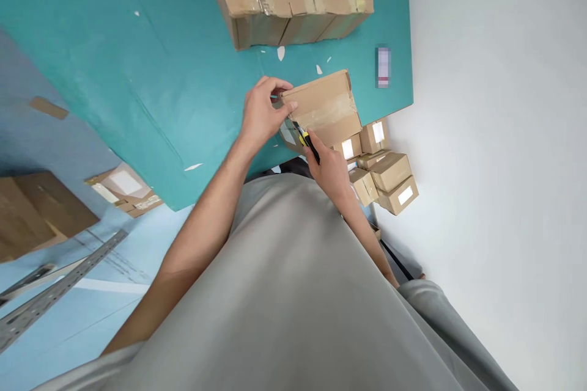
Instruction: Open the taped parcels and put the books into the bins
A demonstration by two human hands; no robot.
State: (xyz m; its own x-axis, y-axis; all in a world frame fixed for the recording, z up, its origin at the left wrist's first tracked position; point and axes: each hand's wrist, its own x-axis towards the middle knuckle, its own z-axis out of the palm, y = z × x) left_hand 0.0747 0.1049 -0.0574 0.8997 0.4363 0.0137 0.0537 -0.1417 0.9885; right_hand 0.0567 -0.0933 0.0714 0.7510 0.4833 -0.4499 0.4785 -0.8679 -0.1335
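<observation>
Holding one small brown carton (323, 93) at the near edge of the surface (160, 73), toward its right-hand corner, with a cutter at work beside it. Left hand (266, 111): grasping the carton's left end, fingers over the far edge, thumb on the broad face. Right hand (331, 170): wrapped around the yellow-and-black cutter (306, 139), blade out and pointing at the lower left of that face, just below the left thumb. Contact between blade and cardboard: cannot tell.

Progress, judged from position: carton gripped, tool in hand, blade extended. No raised flap visible and contents not exposed, so opening looks to be at an early stage; slitting the tape and lifting the flaps appear to remain. Whether a cut is already started cannot be confirmed.

Carton's appearance: shallow, plain cardboard, tilted, with a wide band of clear, wrinkled tape (332, 113) along the broad face. Edges at the right end look slightly worn. A white label (287, 132) shows on the side near the blade, partly hidden. Three larger labelled cartons (302, 6) stand in a row beyond, apart from the hands.
</observation>
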